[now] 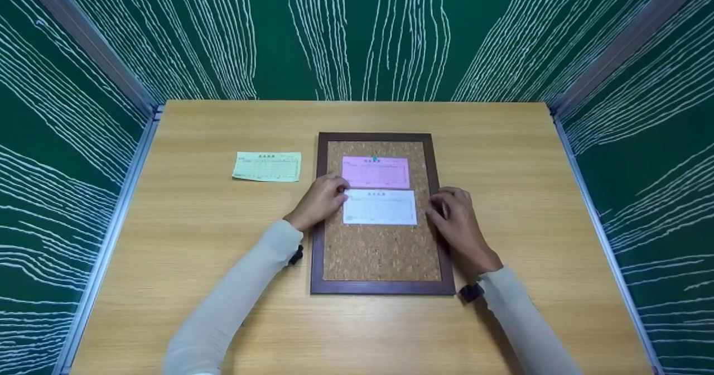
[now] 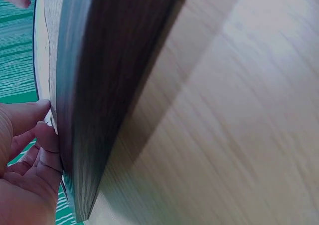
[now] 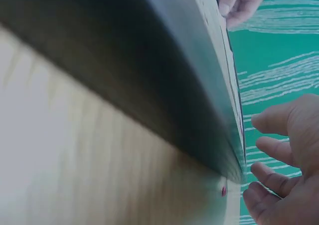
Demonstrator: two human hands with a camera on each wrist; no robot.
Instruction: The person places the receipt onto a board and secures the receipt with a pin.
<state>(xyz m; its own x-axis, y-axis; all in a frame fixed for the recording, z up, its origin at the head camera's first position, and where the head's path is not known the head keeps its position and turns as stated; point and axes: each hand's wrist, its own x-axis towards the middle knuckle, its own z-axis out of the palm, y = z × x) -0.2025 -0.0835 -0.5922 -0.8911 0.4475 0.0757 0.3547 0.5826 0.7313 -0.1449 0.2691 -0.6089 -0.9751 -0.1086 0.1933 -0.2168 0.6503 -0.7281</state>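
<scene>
A corkboard in a dark brown frame lies flat on the table. Near its top sits a pink printed slip, with a green pushpin at its upper edge. Directly below lies a white printed slip. My left hand reaches over the frame's left side and pinches the upper left corner of the white slip between thumb and finger. Over the frame's right side, just beyond the white slip's right edge, hovers my right hand; its fingers are loosely bent and apart, holding nothing.
A green printed slip lies on the wooden table left of the board. Something small and red shows beyond the frame in the right wrist view. Green walls with white wavy lines enclose the table's back and sides.
</scene>
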